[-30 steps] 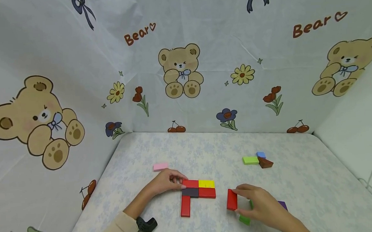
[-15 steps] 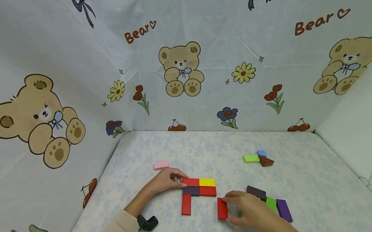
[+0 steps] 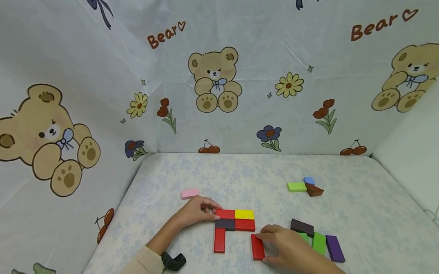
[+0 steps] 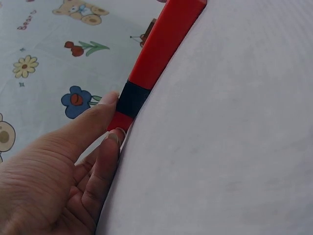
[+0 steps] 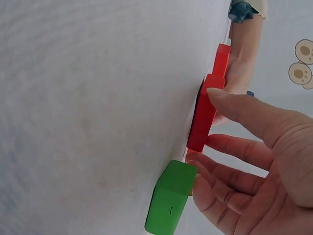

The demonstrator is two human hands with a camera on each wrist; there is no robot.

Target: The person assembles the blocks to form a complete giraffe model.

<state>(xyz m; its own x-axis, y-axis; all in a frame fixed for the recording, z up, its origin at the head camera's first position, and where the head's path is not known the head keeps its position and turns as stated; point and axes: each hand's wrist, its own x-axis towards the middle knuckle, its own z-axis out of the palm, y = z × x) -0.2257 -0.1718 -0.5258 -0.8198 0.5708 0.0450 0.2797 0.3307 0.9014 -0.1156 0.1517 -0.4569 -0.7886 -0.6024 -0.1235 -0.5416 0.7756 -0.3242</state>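
Your right hand (image 3: pixel 284 244) is grasping a red rectangular block (image 3: pixel 258 247) by its two ends, thumb and fingers opposed; I cannot tell whether it is touching the tabletop (image 3: pixel 384 211). That block is sitting nearer the tabletop's right edge than a flat cluster, just apart from it. Your left hand (image 3: pixel 195 213) is pinching the left end of the cluster's far red block (image 3: pixel 226 214). A yellow block (image 3: pixel 244 214), a dark gray block (image 3: pixel 225 224), a middle red block (image 3: pixel 245 225) and a near red block (image 3: pixel 219 240) are completing the cluster. Toward the right edge, a purple block (image 3: pixel 335 248) is lying beside a green block (image 3: pixel 319 243). A pink block (image 3: pixel 190 194) is resting toward the far left corner.
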